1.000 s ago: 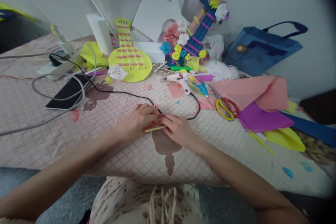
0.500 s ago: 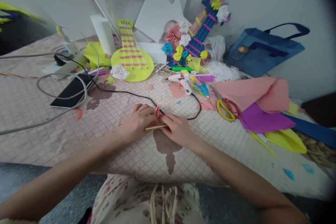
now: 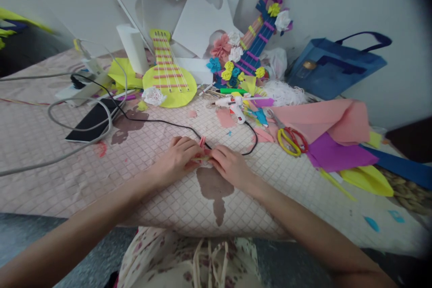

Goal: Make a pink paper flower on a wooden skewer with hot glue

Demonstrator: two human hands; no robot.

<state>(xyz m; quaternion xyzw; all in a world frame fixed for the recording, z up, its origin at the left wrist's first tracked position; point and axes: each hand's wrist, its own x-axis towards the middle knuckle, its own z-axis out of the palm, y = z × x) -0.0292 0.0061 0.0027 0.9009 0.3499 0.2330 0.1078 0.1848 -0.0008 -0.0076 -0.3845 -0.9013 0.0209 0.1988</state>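
My left hand and my right hand meet low over the middle of the table, fingers closed. Between them they pinch a small piece of pink crepe paper, its folded tip standing up above the fingertips. A thin pale stick lies across the paper, running from one hand's fingertips to the other's. The fingers hide most of the paper and both ends of the stick. Just behind the hands runs the black cord of a white glue gun.
Yellow-and-red scissors lie at right beside pink paper and purple paper. A yellow paper guitar and a blue flowered one lean at the back. A black tablet-like slab with looping grey cable is at left.
The stick has shifted slightly up between my fingers, and less of it shows now. Both hands stay nearly in place, still on the pink paper. The view has tilted a little.
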